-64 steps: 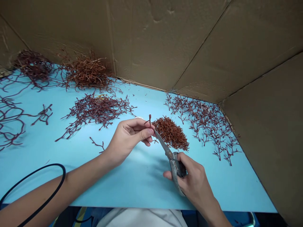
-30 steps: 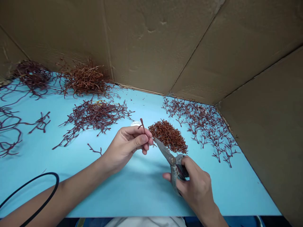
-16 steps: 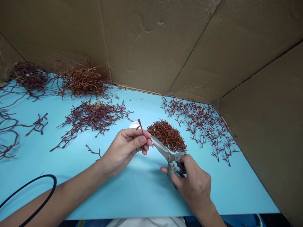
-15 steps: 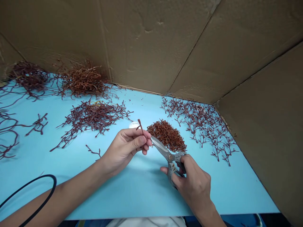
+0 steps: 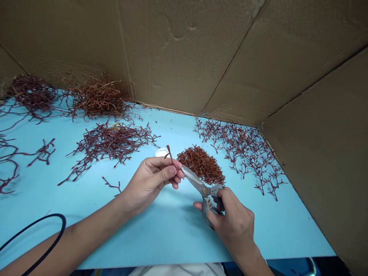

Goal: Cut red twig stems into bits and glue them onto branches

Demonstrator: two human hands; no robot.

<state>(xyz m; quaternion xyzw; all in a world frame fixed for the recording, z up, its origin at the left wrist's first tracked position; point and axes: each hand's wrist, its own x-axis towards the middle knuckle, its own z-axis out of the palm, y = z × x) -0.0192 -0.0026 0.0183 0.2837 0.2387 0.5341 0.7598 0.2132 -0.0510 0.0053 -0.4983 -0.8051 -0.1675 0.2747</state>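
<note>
Work observed at the moment of inspection: trimming at the sprig, the cutting tool being held up to the piece in hand. The left hand [image 5: 151,180] held one short, forked red-brown sprig [image 5: 169,153] pinched between thumb and forefinger, nearly upright, with its forked end standing clear above the fingers. The other fingers were curled below it. This sprig was just left of the compact pile of short sprigs [image 5: 201,165], which served as the reference point for this report.

The right hand [image 5: 234,214] gripped the looped handles of a pair of worn steel scissors [image 5: 205,191] firmly, just below the pile. The blades lay close together, parted slightly at most; the exact gap could not be confirmed. Their tips pointed at the base of the held sprig, immediately beside the left fingers, and contact could not be confirmed.

Left of the pile lay a loose heap of longer branches [image 5: 109,143], and right of it a spread of forked pieces [image 5: 241,153]. All lay on a light blue table surface [image 5: 172,237], backed by a cardboard wall [image 5: 178,50].
</note>
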